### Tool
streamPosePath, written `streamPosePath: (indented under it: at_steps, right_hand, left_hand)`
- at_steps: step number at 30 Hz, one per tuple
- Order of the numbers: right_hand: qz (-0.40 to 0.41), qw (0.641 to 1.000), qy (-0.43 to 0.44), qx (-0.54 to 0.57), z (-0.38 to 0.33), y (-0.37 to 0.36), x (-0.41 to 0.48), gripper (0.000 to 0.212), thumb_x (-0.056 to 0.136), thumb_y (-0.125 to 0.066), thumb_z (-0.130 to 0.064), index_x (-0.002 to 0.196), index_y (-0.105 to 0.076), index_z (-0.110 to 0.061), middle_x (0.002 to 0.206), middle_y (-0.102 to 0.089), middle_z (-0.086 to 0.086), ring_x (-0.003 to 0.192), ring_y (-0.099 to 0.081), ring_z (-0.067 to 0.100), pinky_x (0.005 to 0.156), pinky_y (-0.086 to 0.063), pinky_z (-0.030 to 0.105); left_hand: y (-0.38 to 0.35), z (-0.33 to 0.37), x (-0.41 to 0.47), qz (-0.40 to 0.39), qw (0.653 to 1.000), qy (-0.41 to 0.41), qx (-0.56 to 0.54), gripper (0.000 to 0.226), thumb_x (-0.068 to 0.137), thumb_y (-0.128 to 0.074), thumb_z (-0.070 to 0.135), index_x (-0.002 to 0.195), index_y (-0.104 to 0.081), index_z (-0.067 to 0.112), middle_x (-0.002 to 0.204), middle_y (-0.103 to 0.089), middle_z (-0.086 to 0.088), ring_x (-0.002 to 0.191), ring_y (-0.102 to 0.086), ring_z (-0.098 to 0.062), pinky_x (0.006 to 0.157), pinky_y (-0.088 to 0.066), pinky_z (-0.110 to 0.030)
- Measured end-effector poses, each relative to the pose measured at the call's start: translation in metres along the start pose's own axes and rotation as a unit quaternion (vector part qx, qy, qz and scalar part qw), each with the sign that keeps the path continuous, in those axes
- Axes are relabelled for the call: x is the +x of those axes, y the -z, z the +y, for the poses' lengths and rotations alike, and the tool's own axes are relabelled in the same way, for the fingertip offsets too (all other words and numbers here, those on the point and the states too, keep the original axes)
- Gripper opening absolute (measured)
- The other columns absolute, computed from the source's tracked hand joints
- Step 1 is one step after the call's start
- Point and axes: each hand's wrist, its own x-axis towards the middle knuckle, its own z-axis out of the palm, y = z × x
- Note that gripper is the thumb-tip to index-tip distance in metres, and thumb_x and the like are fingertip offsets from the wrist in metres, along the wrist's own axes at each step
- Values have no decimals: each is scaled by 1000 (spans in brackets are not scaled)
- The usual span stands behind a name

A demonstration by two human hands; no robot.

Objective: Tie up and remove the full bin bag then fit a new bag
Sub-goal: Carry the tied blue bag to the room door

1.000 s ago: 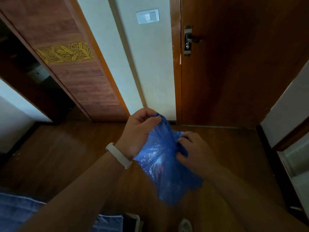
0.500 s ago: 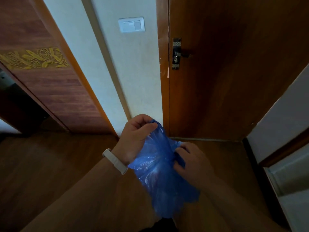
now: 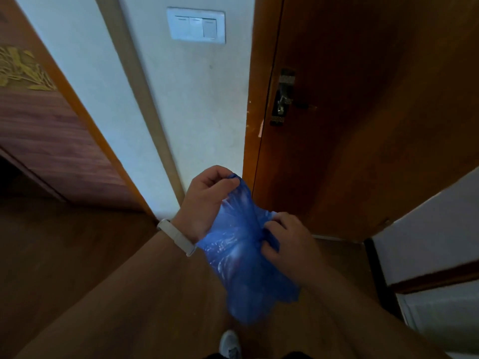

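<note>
A thin blue plastic bin bag (image 3: 241, 255) hangs crumpled between both hands in front of me, above the wooden floor. My left hand (image 3: 204, 203), with a white band on the wrist, pinches the bag's top edge between thumb and fingers. My right hand (image 3: 287, 242) grips the bag's right side with curled fingers. The bag's lower end dangles loose below the hands. No bin is in view.
A closed brown wooden door (image 3: 363, 112) with a metal handle (image 3: 282, 99) stands straight ahead. A white wall with a light switch (image 3: 197, 25) is to its left, and a wooden panel (image 3: 51, 141) further left. A white shoe (image 3: 229, 344) shows at the bottom.
The view has swung right and closer to the door and wall. Both hands keep hold of the blue bag, with the fingers shifting slightly on the plastic.
</note>
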Motion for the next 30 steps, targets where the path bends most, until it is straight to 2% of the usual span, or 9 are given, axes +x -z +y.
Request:
streamPosePath:
  at_steps: [2, 6, 10, 14, 16, 20, 24, 28, 30]
  right_hand:
    - [-3, 1000, 0, 19, 4, -8, 21, 26, 82, -52, -47, 104, -51, -33, 108, -49, -9, 97, -46, 6, 73, -38, 15]
    - [-17, 999, 16, 46, 23, -26, 69, 27, 80, -54, -45, 103, -52, -32, 108, -51, -7, 98, -49, 10, 74, -43, 22]
    - [-48, 996, 34, 66, 49, -51, 117, 25, 77, -54, -45, 98, -51, -31, 105, -49, -10, 94, -49, 9, 70, -46, 24]
    - [-80, 988, 94, 96, 78, -72, 174, 25, 75, -65, -34, 94, -61, -18, 101, -56, 2, 91, -55, 22, 72, -51, 36]
    - [-107, 980, 127, 106, 90, -81, 200, 26, 76, -66, -33, 94, -62, -16, 102, -57, 3, 92, -56, 23, 73, -52, 39]
    - [-124, 963, 211, 116, 104, -98, 258, 26, 79, -67, -32, 93, -64, -11, 101, -59, 5, 91, -57, 23, 72, -52, 37]
    - [-143, 949, 263, 102, 104, -120, 294, 27, 80, -64, -35, 97, -63, -14, 99, -58, 3, 89, -55, 20, 70, -51, 32]
    - [-156, 948, 261, 93, 104, -155, 308, 27, 81, -60, -37, 100, -60, -17, 100, -56, 1, 90, -55, 18, 69, -52, 29]
    - [-157, 951, 251, 86, 105, -177, 309, 27, 81, -60, -37, 100, -59, -18, 101, -56, 1, 91, -54, 18, 69, -52, 29]
  left_hand:
    - [12, -3, 16, 17, 1000, 12, 7, 3, 76, -65, 20, 77, -69, 19, 73, -67, 0, 67, -61, -12, 62, -49, -22]
    - [29, -14, 52, 53, 998, 14, 25, 3, 73, -67, 22, 72, -69, 24, 65, -64, 5, 55, -56, -6, 52, -44, -16]
    - [41, -35, 88, 104, 994, 24, 36, 4, 72, -68, 25, 72, -69, 28, 66, -64, 7, 61, -56, -8, 60, -46, -23]
    - [50, -55, 124, 173, 982, 69, 37, 15, 75, -67, 15, 68, -70, 28, 62, -63, 7, 58, -55, -7, 58, -45, -21]
    - [54, -59, 145, 216, 972, 84, 29, 17, 75, -66, 12, 67, -70, 27, 62, -62, 4, 58, -54, -10, 59, -44, -23]
    - [69, -65, 183, 263, 960, 79, 58, 20, 77, -66, 10, 66, -68, 27, 58, -61, 3, 53, -54, -10, 52, -43, -20]
    - [81, -82, 198, 279, 951, 67, 117, 17, 79, -66, 11, 71, -67, 26, 64, -62, -1, 61, -55, -14, 59, -46, -24]
    - [102, -107, 204, 284, 951, 70, 102, 13, 81, -65, 1, 78, -62, 14, 68, -61, -10, 64, -56, -19, 63, -48, -30]
    - [112, -123, 210, 290, 951, 76, 82, 14, 81, -65, -2, 78, -61, 11, 67, -62, -8, 63, -56, -17, 63, -48, -29]
